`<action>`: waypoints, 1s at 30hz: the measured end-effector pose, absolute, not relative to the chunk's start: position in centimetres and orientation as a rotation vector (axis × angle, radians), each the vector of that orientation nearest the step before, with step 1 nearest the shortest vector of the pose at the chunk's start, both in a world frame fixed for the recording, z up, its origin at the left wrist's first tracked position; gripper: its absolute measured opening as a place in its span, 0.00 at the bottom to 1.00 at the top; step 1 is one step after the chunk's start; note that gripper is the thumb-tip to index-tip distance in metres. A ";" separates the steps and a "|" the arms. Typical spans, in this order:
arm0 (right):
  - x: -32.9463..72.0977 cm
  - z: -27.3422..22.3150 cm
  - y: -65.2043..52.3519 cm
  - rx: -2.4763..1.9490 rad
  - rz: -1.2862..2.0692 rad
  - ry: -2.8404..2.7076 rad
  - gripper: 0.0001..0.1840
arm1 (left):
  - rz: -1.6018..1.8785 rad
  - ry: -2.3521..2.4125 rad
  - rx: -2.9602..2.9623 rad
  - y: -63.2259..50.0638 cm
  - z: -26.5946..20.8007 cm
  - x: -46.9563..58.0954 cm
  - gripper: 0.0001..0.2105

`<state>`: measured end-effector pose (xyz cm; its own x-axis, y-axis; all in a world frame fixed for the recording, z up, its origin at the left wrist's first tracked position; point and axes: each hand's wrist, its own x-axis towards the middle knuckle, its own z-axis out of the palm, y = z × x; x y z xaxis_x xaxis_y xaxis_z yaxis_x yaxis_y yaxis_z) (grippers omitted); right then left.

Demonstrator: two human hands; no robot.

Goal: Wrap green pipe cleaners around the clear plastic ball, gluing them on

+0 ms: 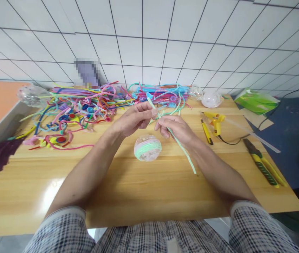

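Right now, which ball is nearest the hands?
The ball banded green and pink; the other balls sit farther back, near the wall.

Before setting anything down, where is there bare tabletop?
Bare tabletop shows between the wrapped ball and the near edge, and between the right forearm and pliers. Crowded: the far side, heaped with pipe cleaners, and around the glue gun.

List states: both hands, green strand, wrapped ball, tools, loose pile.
Left hand: pinching green strand
Right hand: pinching green strand
Green strand: held, one end trailing free
Ball: partly wrapped, pink and green
Glue gun: lying down, power unclear
Cutter: lying flat, blade unclear
Pliers: lying down, open or shut unclear
Pipe-cleaner pile: loose, tangled
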<state>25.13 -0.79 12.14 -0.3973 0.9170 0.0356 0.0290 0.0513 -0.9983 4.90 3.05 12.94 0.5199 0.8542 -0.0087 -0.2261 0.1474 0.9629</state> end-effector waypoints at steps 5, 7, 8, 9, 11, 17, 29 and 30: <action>25.2 12.2 -0.7 -0.974 1.444 -1.566 0.21 | 0.901 0.687 1.179 3.1 12.9 5.0 0.25; 25.4 12.2 -0.7 -0.969 1.416 -1.546 0.20 | 0.984 0.714 1.161 3.3 13.0 4.8 0.23; 25.4 12.2 -0.6 -0.974 1.398 -1.533 0.20 | 1.024 0.725 1.155 3.3 13.0 4.7 0.22; 25.4 12.2 -0.6 -0.981 1.382 -1.524 0.19 | 1.056 0.732 1.150 3.4 13.0 4.6 0.21; 25.4 12.1 -0.4 -0.991 1.354 -1.519 0.17 | 1.089 0.733 1.152 3.5 13.0 4.6 0.20; 25.0 11.3 -0.3 -0.997 1.284 -1.469 0.19 | 1.149 0.782 1.145 3.5 12.7 5.2 0.20; 24.5 10.4 -0.6 -1.015 1.138 -1.478 0.27 | 1.279 0.815 0.975 2.6 11.3 7.2 0.22; 24.5 10.4 -0.6 -1.019 1.150 -1.478 0.27 | 1.256 0.817 0.971 2.6 11.4 7.1 0.22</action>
<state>24.48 -0.61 10.39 -0.1822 0.9643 0.1921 0.0514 0.2045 -0.9775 7.13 2.59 11.35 0.1461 0.9891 0.0166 -0.3855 0.0415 0.9218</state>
